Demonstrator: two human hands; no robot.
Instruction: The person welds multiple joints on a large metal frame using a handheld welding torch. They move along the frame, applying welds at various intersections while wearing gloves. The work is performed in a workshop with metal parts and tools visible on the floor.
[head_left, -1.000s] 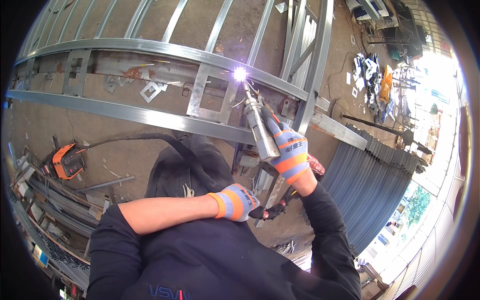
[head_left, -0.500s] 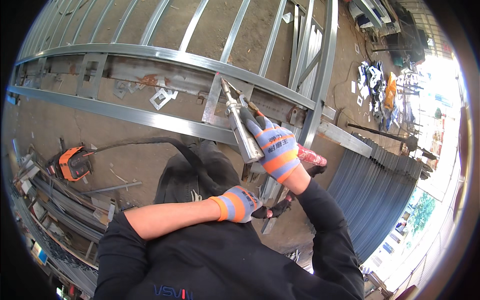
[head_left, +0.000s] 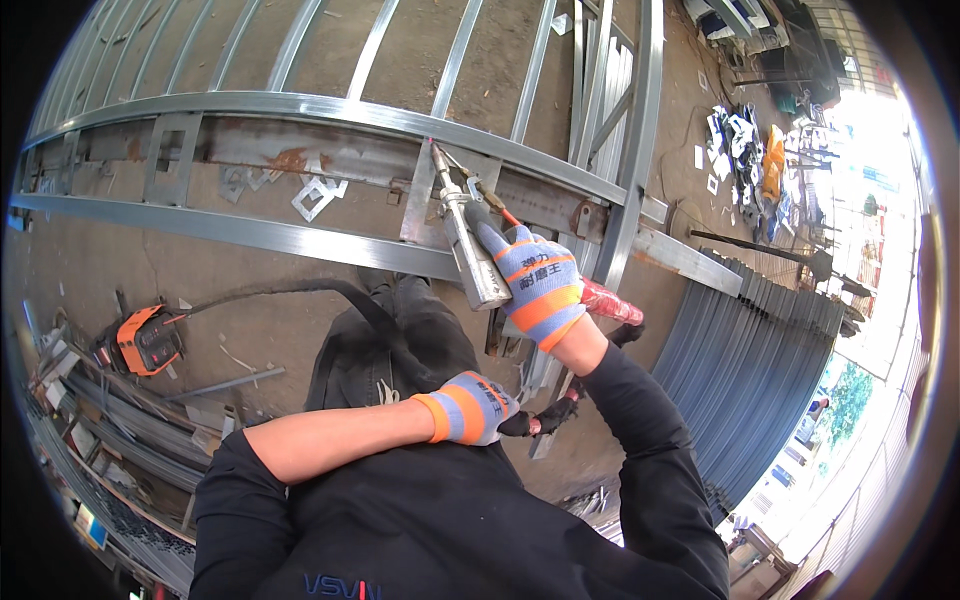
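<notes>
My right hand (head_left: 541,285), in a grey-and-orange glove, is closed around a silver welding gun (head_left: 468,245). The gun's nozzle points away from me. Its tip, with a small red spot of light beside it, is at the upper end of a flat metal plate (head_left: 416,212) bridging two rails of a galvanized steel frame (head_left: 330,112). A red-wrapped section (head_left: 612,303) of the gun's cable extends behind my right hand. My left hand (head_left: 468,408), in a matching glove, crosses my waist and is closed on the black cable (head_left: 550,416).
A rusty beam (head_left: 340,165) runs beneath the frame. White metal offcuts (head_left: 318,197) lie on the ground. An orange-and-black machine (head_left: 140,340) stands at left near stacked metal lengths (head_left: 130,430). Grey profiles (head_left: 750,380) are stacked at right. A dark strap (head_left: 375,315) hangs across my legs.
My right hand has brought the gun's tip slightly farther forward, closer to the plate's upper end at the rail. The whole view has shifted a little. My left hand keeps its grip.
</notes>
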